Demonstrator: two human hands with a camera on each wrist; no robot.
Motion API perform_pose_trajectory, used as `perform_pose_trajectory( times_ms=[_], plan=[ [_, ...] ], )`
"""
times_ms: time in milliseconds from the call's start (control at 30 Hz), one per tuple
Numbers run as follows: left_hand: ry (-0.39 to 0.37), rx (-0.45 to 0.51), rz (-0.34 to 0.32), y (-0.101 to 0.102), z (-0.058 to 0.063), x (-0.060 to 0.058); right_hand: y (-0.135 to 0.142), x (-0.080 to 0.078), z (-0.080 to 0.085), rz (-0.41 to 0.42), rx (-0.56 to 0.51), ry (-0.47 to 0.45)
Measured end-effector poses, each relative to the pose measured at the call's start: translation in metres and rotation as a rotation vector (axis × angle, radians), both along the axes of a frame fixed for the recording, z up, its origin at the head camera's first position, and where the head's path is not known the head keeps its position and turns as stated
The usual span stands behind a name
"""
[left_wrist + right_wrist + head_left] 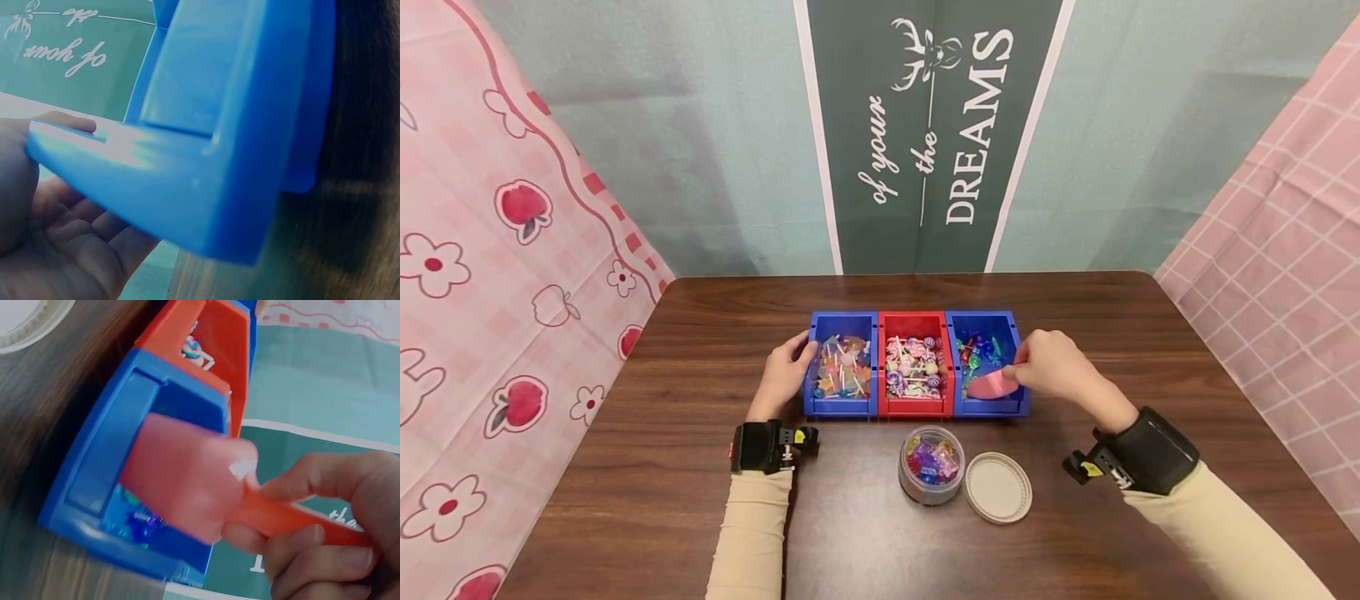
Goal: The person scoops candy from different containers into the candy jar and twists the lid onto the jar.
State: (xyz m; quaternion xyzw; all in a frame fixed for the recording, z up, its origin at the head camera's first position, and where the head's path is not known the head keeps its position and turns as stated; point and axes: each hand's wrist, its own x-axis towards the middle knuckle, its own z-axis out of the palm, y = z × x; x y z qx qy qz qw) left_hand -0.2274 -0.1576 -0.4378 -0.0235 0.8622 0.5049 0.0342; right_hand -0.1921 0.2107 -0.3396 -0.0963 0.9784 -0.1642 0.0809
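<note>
My right hand [1054, 363] grips the handle of a pink scoop [187, 478]. The scoop's broad end dips into the right blue bin [981, 408], among shiny blue, green and red pieces [979, 350]. On the other side, my left hand [784, 377] holds the outer wall of the left blue bin [169, 181], thumb over the rim and fingers along the outside. Star-shaped lollipops [844, 367] fill that bin. Between the two stands a red bin [916, 408] of swirl lollipops and round candies [913, 365].
In front of the bins sits a clear round jar [931, 492] with colourful translucent pieces inside. Its pale lid [998, 488] lies right beside it on the brown wooden table [700, 350]. Hanging cloths [715, 150] border the table's back and sides.
</note>
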Motion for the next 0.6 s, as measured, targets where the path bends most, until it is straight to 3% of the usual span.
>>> perform_pose_trajectory(
  times_ms=[233, 600],
  plan=[
    [0.002, 0.003, 0.004, 0.0, 0.0, 0.0, -0.012, -0.007, 0.007, -0.056, 0.029, -0.114],
    [-0.007, 0.014, 0.008, 0.0, -0.001, -0.001, -0.034, -0.008, 0.011, -0.069, 0.126, -0.129]
  ],
)
